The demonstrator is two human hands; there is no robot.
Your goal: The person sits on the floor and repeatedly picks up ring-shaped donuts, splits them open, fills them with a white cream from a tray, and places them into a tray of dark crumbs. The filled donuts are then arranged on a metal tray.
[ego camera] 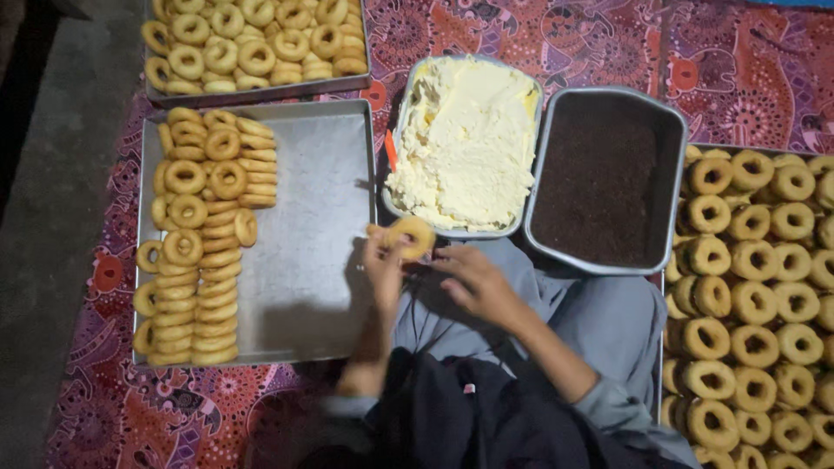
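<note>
Hands meet over the lap: left hand point(382, 271) grips a doughnut point(411, 236), right hand point(473, 282) seems loosely open beside it. Best kept level, close to the cream tub point(463, 143).

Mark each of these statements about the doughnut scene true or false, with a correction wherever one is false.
1. The left hand holds a ring doughnut. True.
2. The right hand is dipped in the dark filling. False: it is over the person's lap, near the doughnut, outside both tubs.
3. The tub of pale cream sits directly left of the tub of dark crumbs. True.
4. The nearer metal tray is filled edge to edge with doughnuts. False: doughnuts fill only its left side; the rest is bare metal.
5. The doughnuts at the right are coated in dark crumbs. False: they are plain golden rings.
</note>
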